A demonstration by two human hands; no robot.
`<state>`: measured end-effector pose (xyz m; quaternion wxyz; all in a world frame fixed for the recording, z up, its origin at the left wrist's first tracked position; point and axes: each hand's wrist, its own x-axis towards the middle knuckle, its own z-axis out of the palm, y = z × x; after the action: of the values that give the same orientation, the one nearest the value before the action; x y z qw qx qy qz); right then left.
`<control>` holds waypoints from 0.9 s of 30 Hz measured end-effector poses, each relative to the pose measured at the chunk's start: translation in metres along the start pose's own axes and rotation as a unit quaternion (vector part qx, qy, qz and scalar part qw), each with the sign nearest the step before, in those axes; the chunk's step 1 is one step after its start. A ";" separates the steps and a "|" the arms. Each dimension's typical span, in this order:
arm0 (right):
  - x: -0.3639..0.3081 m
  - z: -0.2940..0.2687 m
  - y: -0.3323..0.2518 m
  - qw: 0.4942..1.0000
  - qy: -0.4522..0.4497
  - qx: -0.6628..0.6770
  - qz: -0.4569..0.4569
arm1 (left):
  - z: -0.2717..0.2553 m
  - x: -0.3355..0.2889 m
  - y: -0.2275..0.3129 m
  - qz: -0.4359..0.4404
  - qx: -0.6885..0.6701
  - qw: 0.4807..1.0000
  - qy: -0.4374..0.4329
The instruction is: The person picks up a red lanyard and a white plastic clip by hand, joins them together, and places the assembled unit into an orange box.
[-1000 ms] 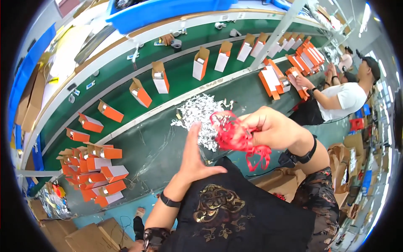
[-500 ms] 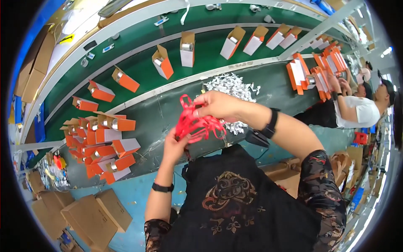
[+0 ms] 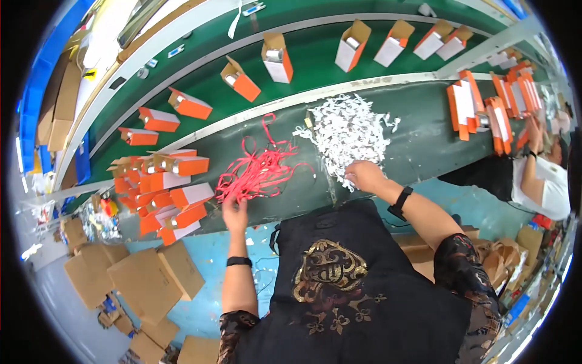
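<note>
A tangled heap of thin red straps (image 3: 257, 173) lies on the dark green table. At its near edge my left hand (image 3: 234, 213) has its fingers closed on some of the straps, with the fingertips partly covered. To the right is a larger pile of white straps (image 3: 351, 130), small and looped. My right hand (image 3: 365, 177) is at the near edge of this pile, thumb and fingers pinched together on a white strap that is mostly hidden.
Open orange-and-white boxes (image 3: 280, 60) stand along the green conveyor (image 3: 206, 79) beyond the table. More boxes (image 3: 163, 188) crowd the table's left end. Another person (image 3: 542, 182) works at the far right among orange boxes (image 3: 464, 106). Brown cartons (image 3: 145, 282) stand on the floor at lower left.
The red straps, held up between both hands before, now lie spread on the table. My right hand has left them and moved right to the white pile; my left hand has moved slightly left.
</note>
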<state>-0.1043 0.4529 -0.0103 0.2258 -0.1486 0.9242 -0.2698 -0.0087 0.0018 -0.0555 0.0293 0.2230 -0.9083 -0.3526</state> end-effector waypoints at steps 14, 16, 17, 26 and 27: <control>0.114 0.097 -0.087 0.985 -0.006 -0.122 -0.125 | -0.015 -0.090 0.029 -0.102 -0.089 0.985 -0.111; 0.103 0.100 -0.088 0.985 -0.021 -0.135 -0.106 | -0.026 -0.084 0.013 -0.124 -0.084 0.981 -0.120; 0.100 0.097 -0.092 0.985 -0.030 -0.145 -0.089 | -0.031 -0.076 0.005 -0.112 -0.090 0.982 -0.120; 0.054 0.046 -0.179 0.993 -0.020 -0.057 -0.101 | -0.038 0.064 0.037 0.108 -0.025 0.988 -0.109; 0.052 0.048 -0.184 0.992 0.007 -0.085 -0.093 | -0.023 0.081 0.039 0.143 -0.017 0.987 -0.076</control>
<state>-0.0963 0.2626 0.0401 0.1800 -0.2507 0.9276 -0.2106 -0.0920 -0.0216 -0.0209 0.0148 0.0626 -0.9243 -0.3763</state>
